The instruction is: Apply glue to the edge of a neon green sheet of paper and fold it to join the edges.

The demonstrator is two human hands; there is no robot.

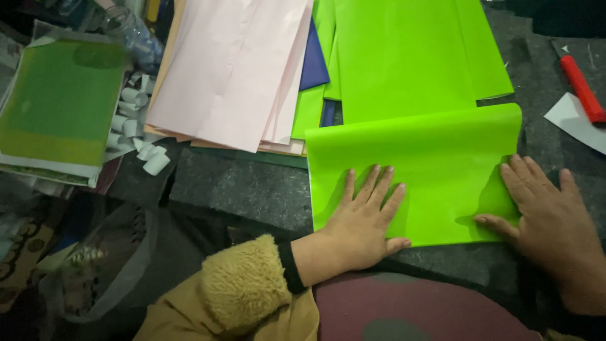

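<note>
You are working over a dark grey felt-like table, and the folded lime-green sheet is lying across it right in front of you, its long axis running left to right, the rounded fold along the far edge and the open edges toward your body. Beyond it, more lime-green paper is spreading away from you, with a stack of pale pink sheets to its left and a dark blue sheet peeking out between them. Your left hand is lying flat on the near left part of the folded sheet, fingers spread and pointing away from you, gripping nothing. Your right hand is resting at the sheet's right edge, open too, fingertips overlapping the green corner and the thumb pressing on the near right part. Both hands are touching the sheet; the left is sitting farther onto it. Off to the far right, a red-handled tool is lying beside a white paper scrap, well apart from your fingers.
</note>
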